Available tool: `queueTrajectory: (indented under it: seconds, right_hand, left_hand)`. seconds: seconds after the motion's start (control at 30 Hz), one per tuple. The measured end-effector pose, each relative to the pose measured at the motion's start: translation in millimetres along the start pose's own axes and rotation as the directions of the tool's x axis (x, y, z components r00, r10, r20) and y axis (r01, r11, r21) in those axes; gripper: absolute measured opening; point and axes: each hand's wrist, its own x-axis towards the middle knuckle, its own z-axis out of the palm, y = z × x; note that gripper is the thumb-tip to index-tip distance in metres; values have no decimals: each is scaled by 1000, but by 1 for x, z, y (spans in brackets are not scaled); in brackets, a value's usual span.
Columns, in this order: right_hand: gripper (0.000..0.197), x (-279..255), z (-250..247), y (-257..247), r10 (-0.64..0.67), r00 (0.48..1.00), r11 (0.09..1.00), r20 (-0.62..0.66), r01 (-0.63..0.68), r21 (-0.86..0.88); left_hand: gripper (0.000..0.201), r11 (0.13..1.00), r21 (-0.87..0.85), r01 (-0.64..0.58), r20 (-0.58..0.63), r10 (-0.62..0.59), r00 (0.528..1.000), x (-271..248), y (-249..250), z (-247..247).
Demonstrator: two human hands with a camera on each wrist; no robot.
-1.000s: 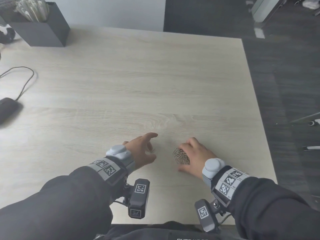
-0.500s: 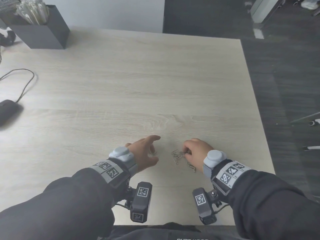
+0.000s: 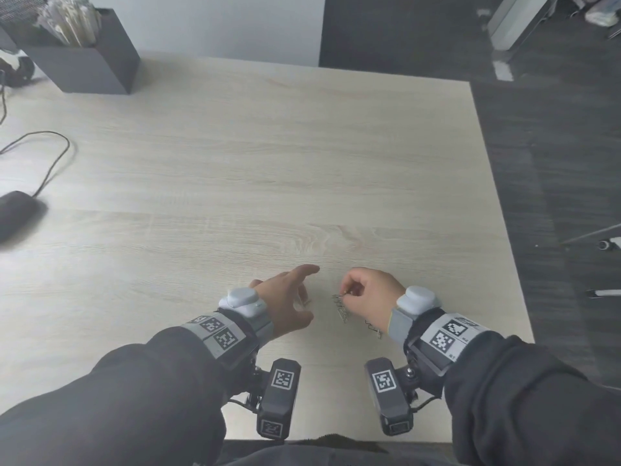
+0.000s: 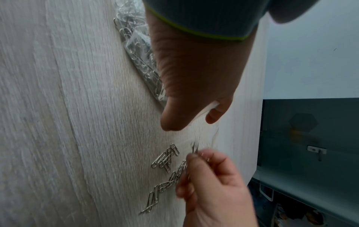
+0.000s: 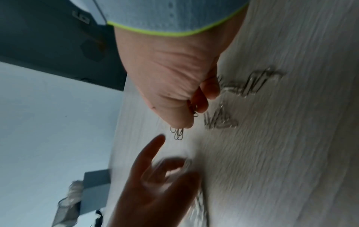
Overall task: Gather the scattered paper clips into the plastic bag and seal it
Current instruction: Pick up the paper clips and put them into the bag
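Paper clips [image 4: 165, 159] pinched by right hand [image 3: 373, 294]; left hand [image 3: 285, 301] pinches plastic bag [image 4: 139, 50] mouth; no legible writing.

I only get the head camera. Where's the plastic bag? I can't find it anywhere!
Observer: It's hidden under the left hand. The left wrist view shows the plastic bag lying on the tabletop beneath the palm.
Operator: Is anyone holding it?
Observer: Yes, the left thumb and a finger pinch its clear top edge.
Operator: What's in the right hand?
Observer: The right wrist view shows the right hand pinching a few paper clips, their loops poking out below the thumb.
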Motion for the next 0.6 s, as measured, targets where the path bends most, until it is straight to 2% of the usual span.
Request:
queueTrajectory:
  seconds: [0.13, 0.23, 0.33, 0.43, 0.5, 0.6]
  right_hand:
    - [13, 0, 16, -32, -143, 990, 988, 2, 143, 62]
    - [9, 0, 22, -46, -178, 984, 982, 31, 175, 74]
    - [8, -3, 16, -43, -153, 988, 980, 3, 152, 125]
    - [14, -1, 6, -20, -98, 987, 984, -128, 115, 136]
    - [12, 4, -5, 2, -9, 982, 998, -190, 22, 66]
    - [17, 8, -17, 35, 52, 983, 994, -175, -68, -83]
  left_hand:
    - [83, 999, 15, -48, -65, 49, 997, -3, 9, -2]
    - [83, 998, -24, -52, -93, 50, 994, -3, 10, 0]
    - [85, 998, -51, -48, -87, 43, 995, -1, 8, 0]
    - [86, 998, -55, -43, -63, 40, 997, 0, 5, -1]
    - [85, 998, -56, -37, -48, 34, 998, 1, 3, 0]
    - [82, 998, -56, -26, -30, 25, 999, 1, 0, 3]
